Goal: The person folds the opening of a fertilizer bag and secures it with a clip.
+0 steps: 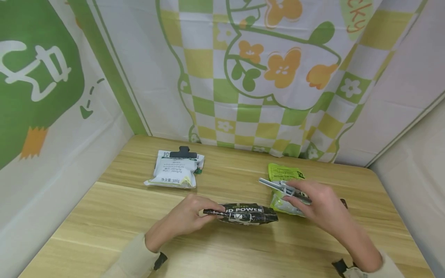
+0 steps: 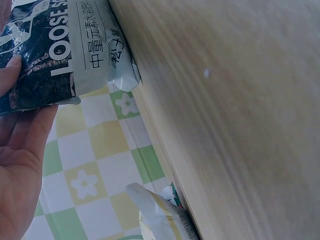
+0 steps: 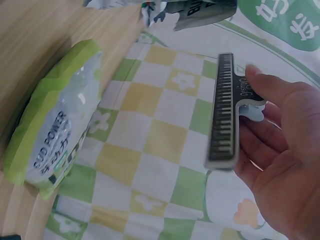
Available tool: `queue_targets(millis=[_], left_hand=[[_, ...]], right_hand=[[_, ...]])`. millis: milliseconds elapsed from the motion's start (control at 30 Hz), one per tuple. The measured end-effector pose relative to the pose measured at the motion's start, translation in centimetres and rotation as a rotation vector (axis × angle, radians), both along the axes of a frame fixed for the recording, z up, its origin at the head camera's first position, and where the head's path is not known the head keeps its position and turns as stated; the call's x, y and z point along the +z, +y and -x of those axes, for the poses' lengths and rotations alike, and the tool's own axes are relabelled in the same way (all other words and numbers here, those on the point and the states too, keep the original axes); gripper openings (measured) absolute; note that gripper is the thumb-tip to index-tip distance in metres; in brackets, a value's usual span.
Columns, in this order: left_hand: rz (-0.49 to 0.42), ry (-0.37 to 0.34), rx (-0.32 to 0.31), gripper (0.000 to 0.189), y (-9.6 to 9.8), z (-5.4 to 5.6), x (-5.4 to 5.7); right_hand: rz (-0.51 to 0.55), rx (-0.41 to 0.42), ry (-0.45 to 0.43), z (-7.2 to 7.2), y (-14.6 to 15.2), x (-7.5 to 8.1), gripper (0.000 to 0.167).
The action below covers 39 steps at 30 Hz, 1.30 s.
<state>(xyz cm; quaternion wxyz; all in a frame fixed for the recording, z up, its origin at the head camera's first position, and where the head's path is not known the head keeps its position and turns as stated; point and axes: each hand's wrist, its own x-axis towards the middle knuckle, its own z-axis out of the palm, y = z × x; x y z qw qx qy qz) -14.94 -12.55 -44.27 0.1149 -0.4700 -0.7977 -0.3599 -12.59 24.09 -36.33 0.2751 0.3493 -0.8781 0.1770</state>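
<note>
My left hand [image 1: 191,216] pinches the left edge of a dark fertilizer packet [image 1: 245,218], thumb above and fingers beneath. The left wrist view shows the packet's [image 2: 37,50] black and pale grey face, lettered LOOSE, held beside the tabletop. In my right hand [image 1: 323,202] is a wide bag clip [image 1: 285,189], pinched at its handles. Piano keys and the word Music mark the clip [image 3: 223,112] in the right wrist view; nothing is between its jaws. A green and white packet [image 1: 286,172] lies under and behind the right hand, partly hidden.
A white packet [image 1: 174,173] with a black clip [image 1: 183,154] on its top edge lies at the back left of the wooden table [image 1: 104,208]. Behind the table hangs a checkered curtain [image 1: 226,116]. A small dark object [image 1: 344,203] shows beside the right hand.
</note>
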Motion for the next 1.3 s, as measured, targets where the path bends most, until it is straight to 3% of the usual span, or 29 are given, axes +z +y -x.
queue_targets(millis=[200,333,633,1233,1300], left_hand=[[0.002,-0.022,0.013,0.022,0.1,-0.1,0.1],[0.011,-0.034,0.02,0.022,0.1,-0.1,0.2],[0.025,-0.057,0.021,0.023,0.1,-0.1,0.2],[0.003,-0.035,0.02,0.024,0.1,0.0,0.1],[0.006,-0.038,0.02,0.023,0.1,0.0,0.1]], right_hand=[[0.071,0.092,0.005,-0.3,-0.9,0.1,0.027],[0.1,0.114,-0.023,-0.7,-1.6,0.1,0.043],[0.11,0.164,-0.036,-1.5,-3.2,0.4,0.039],[0.063,0.321,-0.076,-2.8,-5.8,-0.2,0.033],[0.054,0.345,-0.08,-2.8,-6.0,-0.2,0.025]])
